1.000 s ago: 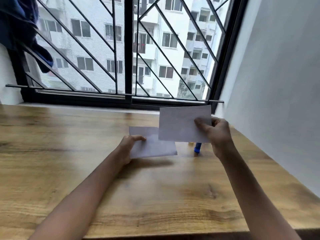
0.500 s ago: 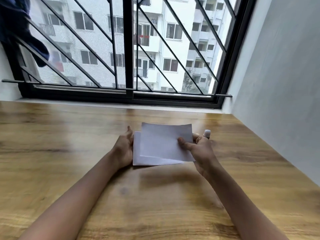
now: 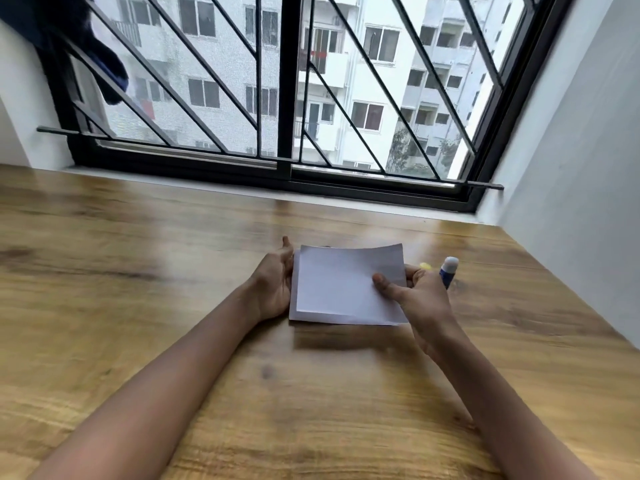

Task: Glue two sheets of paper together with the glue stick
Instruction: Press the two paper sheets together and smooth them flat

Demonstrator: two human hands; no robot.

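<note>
Top sheet (image 3: pixel 346 282) sits over lower sheet (image 3: pixel 293 315), almost lined up; the lower one shows only as a thin strip along the left and near edges. Both are held just above the table (image 3: pixel 138 306), shadow beneath.

Right hand (image 3: pixel 422 299): pinching the top sheet's right edge, thumb on top, fingers under.

Left hand (image 3: pixel 273 282): against the sheets' left edge, thumb straight and pointing away. Its fingers are hidden under the paper, so can't tell the grip.

Glue stick (image 3: pixel 448 271): blue body, white cap, upright on the table just right of the right hand. Not touched.

Beyond: window (image 3: pixel 287 98) with black grille along the far edge, white wall (image 3: pixel 571 168) on the right, dark cloth (image 3: pixel 86 46) hanging top left.
</note>
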